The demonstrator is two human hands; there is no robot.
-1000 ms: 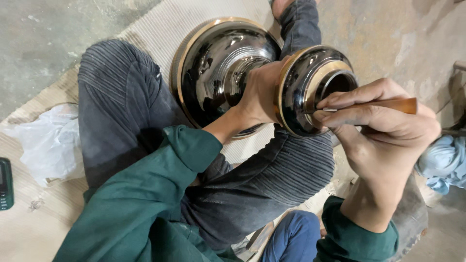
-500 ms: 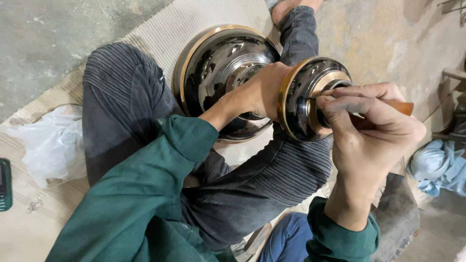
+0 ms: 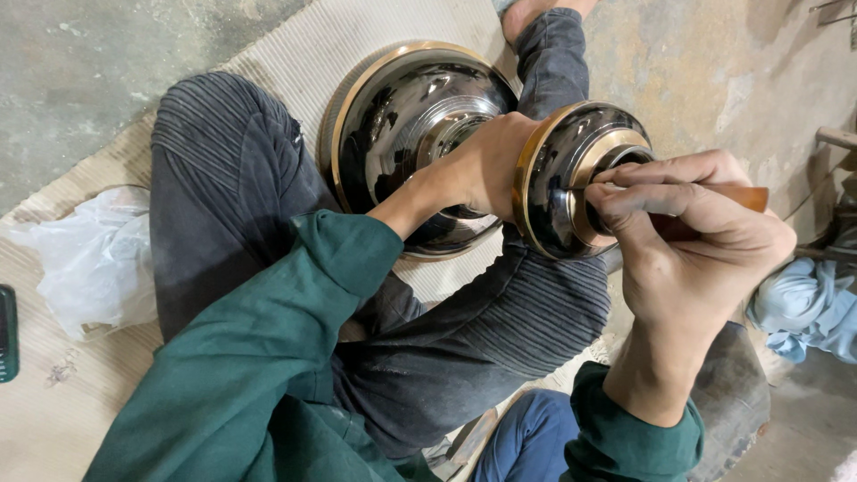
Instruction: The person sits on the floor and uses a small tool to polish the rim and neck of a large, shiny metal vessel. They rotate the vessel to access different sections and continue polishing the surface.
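A shiny dark metal vessel [image 3: 402, 125] with brass-coloured rims lies across my lap, wide bowl end at the left, smaller flared end [image 3: 558, 183] at the right. My left hand [image 3: 478, 170] grips the narrow neck between the two ends. My right hand [image 3: 687, 241] is closed around a wooden-handled tool [image 3: 745, 196], its working end hidden against the brass ring at the vessel's small end. Green sleeves cover both forearms.
I sit cross-legged in dark ribbed trousers on a ribbed mat [image 3: 295, 45]. A white plastic bag [image 3: 85, 263] lies at the left, a dark phone [image 3: 7, 332] at the left edge. A light blue cloth [image 3: 803, 312] lies at the right, blue fabric [image 3: 527, 437] below.
My right hand with the tool has shifted slightly down and inward against the vessel's small end. The left hand keeps its grip on the neck.
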